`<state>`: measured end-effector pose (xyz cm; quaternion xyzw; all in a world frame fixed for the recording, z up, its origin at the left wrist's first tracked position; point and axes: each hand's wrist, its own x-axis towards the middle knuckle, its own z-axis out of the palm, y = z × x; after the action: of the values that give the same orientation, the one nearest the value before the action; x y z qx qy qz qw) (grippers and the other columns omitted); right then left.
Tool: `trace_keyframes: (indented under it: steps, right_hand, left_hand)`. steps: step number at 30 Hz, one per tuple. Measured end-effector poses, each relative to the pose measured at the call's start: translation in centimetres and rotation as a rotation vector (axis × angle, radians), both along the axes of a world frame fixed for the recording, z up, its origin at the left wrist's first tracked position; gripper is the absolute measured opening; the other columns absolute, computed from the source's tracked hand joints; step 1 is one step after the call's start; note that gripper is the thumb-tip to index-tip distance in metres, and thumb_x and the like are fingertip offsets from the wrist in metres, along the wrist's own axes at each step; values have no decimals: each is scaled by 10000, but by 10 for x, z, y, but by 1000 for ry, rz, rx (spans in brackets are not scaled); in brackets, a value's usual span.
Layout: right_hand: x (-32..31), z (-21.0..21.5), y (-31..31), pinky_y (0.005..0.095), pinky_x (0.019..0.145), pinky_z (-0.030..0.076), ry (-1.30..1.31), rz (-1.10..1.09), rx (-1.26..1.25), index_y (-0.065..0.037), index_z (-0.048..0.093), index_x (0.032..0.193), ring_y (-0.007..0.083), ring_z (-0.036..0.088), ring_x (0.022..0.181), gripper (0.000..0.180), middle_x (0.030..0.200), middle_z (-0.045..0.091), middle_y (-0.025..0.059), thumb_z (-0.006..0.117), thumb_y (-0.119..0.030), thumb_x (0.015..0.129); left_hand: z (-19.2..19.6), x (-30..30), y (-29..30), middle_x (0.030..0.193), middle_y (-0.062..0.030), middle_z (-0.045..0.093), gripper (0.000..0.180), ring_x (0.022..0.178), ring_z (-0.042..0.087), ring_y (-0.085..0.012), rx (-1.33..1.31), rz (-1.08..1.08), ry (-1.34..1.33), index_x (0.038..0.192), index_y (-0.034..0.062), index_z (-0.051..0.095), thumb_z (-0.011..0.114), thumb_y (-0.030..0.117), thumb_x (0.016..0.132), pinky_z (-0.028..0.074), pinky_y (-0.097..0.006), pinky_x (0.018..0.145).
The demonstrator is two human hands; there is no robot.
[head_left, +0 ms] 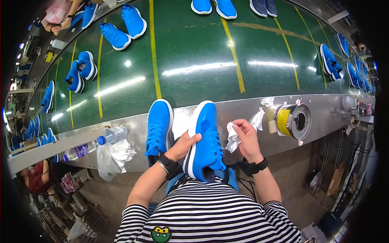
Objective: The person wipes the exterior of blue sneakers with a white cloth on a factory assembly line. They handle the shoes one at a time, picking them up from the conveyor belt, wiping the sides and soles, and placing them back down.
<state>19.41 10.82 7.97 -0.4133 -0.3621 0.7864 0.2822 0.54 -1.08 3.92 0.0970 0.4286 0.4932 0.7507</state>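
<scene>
Currently a green belt (194, 52) with yellow cross-lines is filling the far side, blue shoes (133, 21) sitting along it, mostly in pairs. Nearer, a bare-metal surface (239, 106) is running along the belt's edge. The worked shoe (194, 152), blue with a white sole, is hanging centrally before the person, toe pointing away, a darker patch and pale flecks showing on its upper. Its look-alike, the resting shoe (158, 123), is lying just left of it. Well to the right, a round tin (284, 122) with a yellow label is standing on the surface; to the left, a blue-capped bottle (115, 135) is lying. Left hand (181, 147): gripping the worked shoe's left side, thumb pressing over it, other fingers mostly hidden. Right hand (248, 139): fingers pinching a crumpled white cloth (232, 138), near the shoe.
</scene>
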Motion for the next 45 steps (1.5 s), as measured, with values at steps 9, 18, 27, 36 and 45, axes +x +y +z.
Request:
trace_keyframes:
  steps: [9,18,27,36,45]
  right_hand:
    - [-21,22,-11,206,690,442,6,140,87,3,565,921,75,544,763,147,845,595,34,611,-53,793]
    - [12,-12,23,234,706,441,-282,-85,402,-13,551,972,98,541,795,179,880,577,30,584,-47,799]
    - [40,6,1,374,966,310,-259,431,442,-29,312,1295,250,366,1177,839,1276,384,134,767,-207,613]
    - [3,-11,-90,328,936,353,-292,389,403,-51,188,1345,229,445,1106,843,1213,436,134,696,-116,675]
    - [5,-18,-104,320,899,375,-295,364,278,-42,405,1203,200,478,1030,471,1145,482,86,588,-146,781]
  left_hand:
    - [7,2,1,1223,-115,432,728,1096,446,-191,52,-49,8,1298,14,265,630,366,777,383,-323,924]
    - [4,-6,-4,1219,-113,441,698,1094,454,-186,114,-70,-72,1296,0,266,580,389,810,375,-324,937]
    - [-2,-1,-5,1197,-93,465,646,1073,475,-174,183,3,-125,1288,23,288,553,388,826,378,-321,934]
    - [-2,12,3,1163,-86,491,555,1038,500,-157,181,183,-218,1266,38,316,520,351,855,413,-310,894]
    - [18,10,-8,1157,-93,499,476,1039,498,-150,138,247,-191,1244,40,355,502,296,872,403,-305,904]
